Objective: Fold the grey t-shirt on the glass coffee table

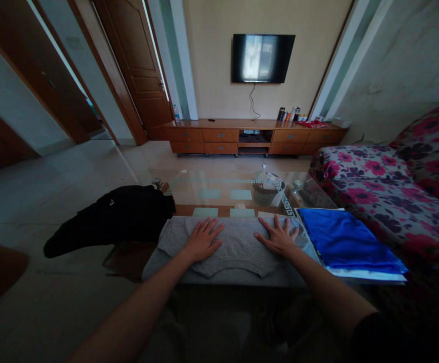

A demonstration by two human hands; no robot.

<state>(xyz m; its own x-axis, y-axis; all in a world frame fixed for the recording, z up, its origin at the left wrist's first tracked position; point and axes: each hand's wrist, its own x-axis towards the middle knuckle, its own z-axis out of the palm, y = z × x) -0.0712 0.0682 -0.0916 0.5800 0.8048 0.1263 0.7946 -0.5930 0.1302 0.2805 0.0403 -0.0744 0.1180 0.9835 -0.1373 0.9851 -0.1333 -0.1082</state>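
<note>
A grey T-shirt [238, 247] lies spread on the near end of a glass coffee table [223, 177], its curved neckline toward me. Flat on the left part of the shirt rests my left hand [203, 241], fingers spread. My right hand [278, 237] presses on its right part, also with fingers apart. Neither hand grips the cloth. Beside the shirt on the right is a folded blue garment [350, 239] on top of something white. To the left, a black garment [128, 214] hangs over the table's edge.
On the table's far side are a dark bowl-like container [268, 192] with crumpled white material and a small glass object [297, 184]. A floral sofa [378, 166] borders the right. Beyond stands a long wooden cabinet [221, 135] with bottles [289, 114], below a wall television [263, 58].
</note>
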